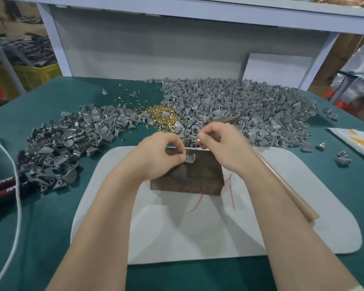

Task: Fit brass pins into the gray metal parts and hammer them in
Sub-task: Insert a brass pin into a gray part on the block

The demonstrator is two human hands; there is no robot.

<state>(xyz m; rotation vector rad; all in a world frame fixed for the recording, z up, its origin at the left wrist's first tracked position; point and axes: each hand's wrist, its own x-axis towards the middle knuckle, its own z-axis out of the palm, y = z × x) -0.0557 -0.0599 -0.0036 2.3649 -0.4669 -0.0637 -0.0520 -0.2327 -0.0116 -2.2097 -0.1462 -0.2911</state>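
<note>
My left hand (163,153) pinches a gray metal part (190,158) against the top of a dark metal block (189,177) on a white pad (250,219). Just right of it, my right hand (221,143) pinches a small brass pin (198,140) between thumb and forefinger, a little above the part. A hammer lies under my right forearm, its head (225,119) by the pile and its wooden handle (290,190) running toward me. Loose brass pins (158,116) lie heaped behind the block.
A large pile of gray parts (240,108) fills the back right of the green table (40,227); a second pile (61,148) spreads at the left. A white cable (17,185) and black tool handles lie at far left. A printed packet (355,141) sits at right.
</note>
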